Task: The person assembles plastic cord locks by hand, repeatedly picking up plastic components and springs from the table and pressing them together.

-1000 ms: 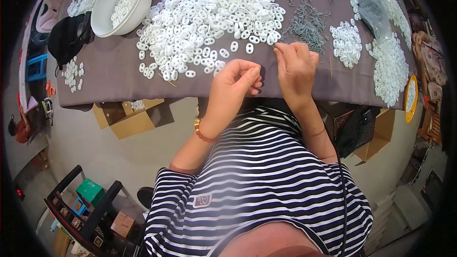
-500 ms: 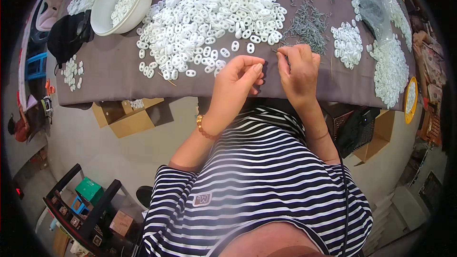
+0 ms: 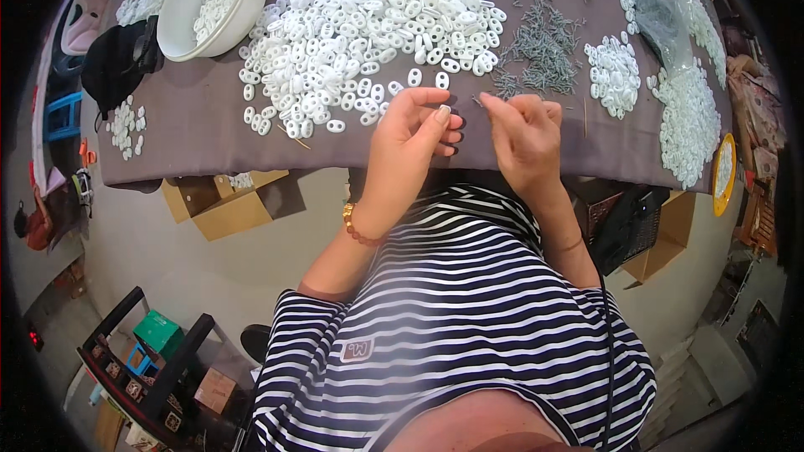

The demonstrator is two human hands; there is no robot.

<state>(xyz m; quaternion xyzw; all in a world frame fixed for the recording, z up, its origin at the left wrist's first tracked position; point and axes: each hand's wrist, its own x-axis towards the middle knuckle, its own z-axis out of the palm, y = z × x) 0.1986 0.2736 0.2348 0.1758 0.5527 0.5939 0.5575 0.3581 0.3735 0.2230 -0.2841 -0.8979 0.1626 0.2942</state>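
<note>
In the middle, at the table's near side, my left hand (image 3: 416, 130) is loosely curled, its thumb bent toward the fingers; whatever it may hold is hidden. To its right, my right hand (image 3: 526, 131) is closed, the index fingertip and thumb together and pointing left. A tiny grey piece shows by that fingertip; I cannot tell whether it is gripped. The two hands are apart. Beyond them spreads a large heap of white oval plastic pieces with two holes (image 3: 335, 50). Behind my right hand lies a pile of small grey screw-like pieces (image 3: 543, 46).
A white bowl (image 3: 170, 33) of white pieces stands at the far left, beside a black bag (image 3: 113, 71). Smaller white piles (image 3: 614, 77) and a clear plastic bag (image 3: 666, 21) lie at right. Cardboard boxes (image 3: 230, 216) stand below the table's front edge.
My left hand's index finger has lifted from the thumb and its fingers have loosened. The right hand has turned, its index fingertip now lower and pointing left. The piles look unchanged.
</note>
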